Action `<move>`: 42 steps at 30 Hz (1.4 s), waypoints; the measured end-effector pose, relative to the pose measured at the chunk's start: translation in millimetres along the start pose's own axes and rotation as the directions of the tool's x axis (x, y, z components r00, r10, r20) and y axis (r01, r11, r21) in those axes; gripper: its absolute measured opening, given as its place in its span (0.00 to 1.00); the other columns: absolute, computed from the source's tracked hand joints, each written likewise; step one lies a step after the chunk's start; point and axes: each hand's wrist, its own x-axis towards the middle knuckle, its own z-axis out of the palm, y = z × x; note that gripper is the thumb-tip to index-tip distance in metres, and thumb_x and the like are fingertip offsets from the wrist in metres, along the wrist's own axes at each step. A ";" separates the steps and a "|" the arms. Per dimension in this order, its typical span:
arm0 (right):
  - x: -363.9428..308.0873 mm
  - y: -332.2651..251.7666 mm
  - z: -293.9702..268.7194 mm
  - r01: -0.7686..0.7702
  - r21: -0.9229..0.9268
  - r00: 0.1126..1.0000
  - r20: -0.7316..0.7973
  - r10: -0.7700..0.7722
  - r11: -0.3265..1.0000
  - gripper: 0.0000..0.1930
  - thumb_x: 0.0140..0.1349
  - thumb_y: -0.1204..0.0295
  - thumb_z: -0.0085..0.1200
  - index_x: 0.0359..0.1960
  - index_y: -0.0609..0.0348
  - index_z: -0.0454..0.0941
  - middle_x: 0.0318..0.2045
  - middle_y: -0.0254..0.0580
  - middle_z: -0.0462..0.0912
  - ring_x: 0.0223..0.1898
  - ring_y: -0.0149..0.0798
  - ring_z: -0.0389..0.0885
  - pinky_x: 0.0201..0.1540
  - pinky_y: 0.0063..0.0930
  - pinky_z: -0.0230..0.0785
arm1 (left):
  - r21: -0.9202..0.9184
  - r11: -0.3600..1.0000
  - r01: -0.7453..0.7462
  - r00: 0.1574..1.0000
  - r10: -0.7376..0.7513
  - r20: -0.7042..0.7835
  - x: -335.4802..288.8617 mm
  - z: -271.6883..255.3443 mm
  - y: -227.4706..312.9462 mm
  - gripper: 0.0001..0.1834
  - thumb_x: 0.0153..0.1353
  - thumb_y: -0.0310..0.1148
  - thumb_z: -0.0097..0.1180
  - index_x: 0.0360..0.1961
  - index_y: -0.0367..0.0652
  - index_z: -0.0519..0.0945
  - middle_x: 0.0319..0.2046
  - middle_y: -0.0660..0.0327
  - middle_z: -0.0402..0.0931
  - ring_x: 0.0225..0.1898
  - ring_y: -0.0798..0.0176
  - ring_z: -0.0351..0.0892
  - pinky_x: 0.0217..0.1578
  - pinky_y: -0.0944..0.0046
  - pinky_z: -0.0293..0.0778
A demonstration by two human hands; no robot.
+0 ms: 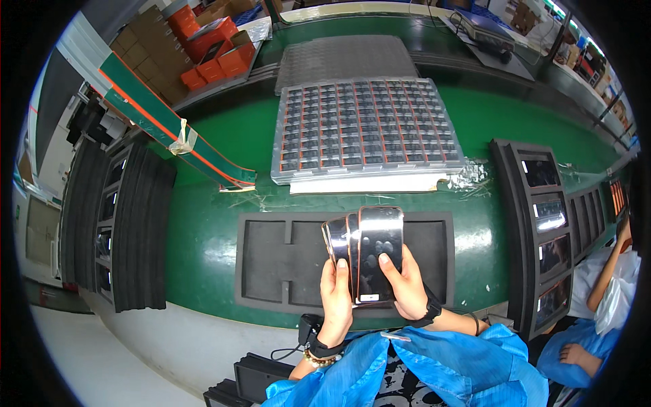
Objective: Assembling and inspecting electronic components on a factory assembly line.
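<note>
A fanned stack of smartphones [380, 234] with glossy dark faces and copper-coloured edges is held between my two hands, at least three phones overlapping. My left hand [336, 298] grips the stack's left side, its thumb along the edges. On the right, my right hand [408, 290] clasps the front phone, thumb pressed on its dark face and the fingers hidden behind. A small white label sits at that phone's lower end. Beneath the phones lies a dark grey foam tray [264, 254] with recessed compartments; its middle is partly covered by the hands and phones.
Beyond the foam tray, a clear plastic tray [279, 163] carries rows of small dark parts. Foam trays [146, 224] stand stacked at left. Another foam tray [510, 224] at right holds several phones. A green and orange post [152, 129] rises at left. A co-worker's hand [580, 356] shows at lower right.
</note>
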 end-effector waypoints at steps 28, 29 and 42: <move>-33.6 -22.1 -46.5 0.130 -0.048 0.975 -0.176 -0.137 0.990 0.27 0.71 0.86 0.46 0.72 0.65 0.60 0.63 0.39 0.73 0.65 0.32 0.70 0.70 0.28 0.58 | 0.832 0.468 -0.298 0.826 0.563 -0.020 43.1 -113.0 79.2 0.15 0.76 0.38 0.51 0.40 0.35 0.77 0.21 0.65 0.65 0.25 0.70 0.58 0.24 0.61 0.59; -38.9 -32.1 -52.9 0.162 -0.032 0.965 -0.205 -0.165 0.986 0.27 0.71 0.86 0.46 0.72 0.65 0.59 0.64 0.40 0.73 0.65 0.32 0.70 0.70 0.28 0.58 | 0.787 0.565 -0.249 0.884 0.464 -0.053 46.5 -126.2 90.2 0.14 0.75 0.36 0.54 0.39 0.34 0.78 0.22 0.71 0.64 0.25 0.75 0.56 0.24 0.66 0.55; -39.7 9.0 -87.7 0.240 -0.565 0.921 -0.125 -0.370 0.790 0.36 0.70 0.76 0.52 0.77 0.63 0.51 0.78 0.52 0.52 0.79 0.47 0.51 0.79 0.38 0.45 | 0.928 0.273 -0.254 0.929 0.337 0.155 49.3 -119.7 125.5 0.20 0.73 0.38 0.55 0.58 0.34 0.80 0.51 0.44 0.79 0.54 0.46 0.78 0.58 0.52 0.71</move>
